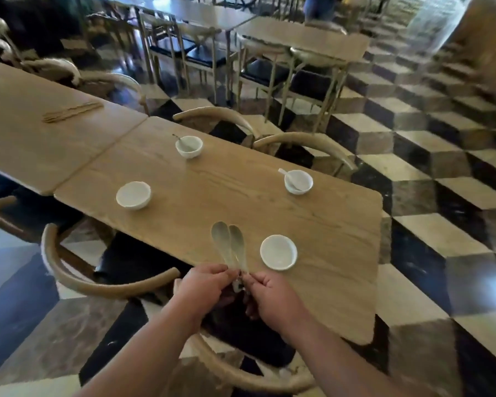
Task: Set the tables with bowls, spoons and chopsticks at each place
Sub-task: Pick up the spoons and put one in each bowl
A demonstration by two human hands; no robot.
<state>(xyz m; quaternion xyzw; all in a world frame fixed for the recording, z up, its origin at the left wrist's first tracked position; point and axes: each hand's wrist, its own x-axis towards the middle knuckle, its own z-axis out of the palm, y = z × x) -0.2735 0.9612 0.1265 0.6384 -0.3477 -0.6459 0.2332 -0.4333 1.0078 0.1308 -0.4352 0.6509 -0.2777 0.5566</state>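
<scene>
Several white bowls stand on the wooden table (241, 202). The far left bowl (189, 146) and the far right bowl (298, 181) each hold a spoon. The near left bowl (133, 195) and the near right bowl (278, 252) are empty. Two pale spoons (230, 244) point away from me above the table's near edge, just left of the near right bowl. My left hand (205, 285) and my right hand (269, 293) both pinch their handles. A bundle of chopsticks (70, 111) lies on the adjoining table at the left.
Wooden chairs with curved backs (98, 282) ring the table, one right below my arms (249, 376). More tables and chairs stand at the back. The floor (430, 173) is a black, grey and cream cube pattern. A person (320, 7) is partly visible at the top.
</scene>
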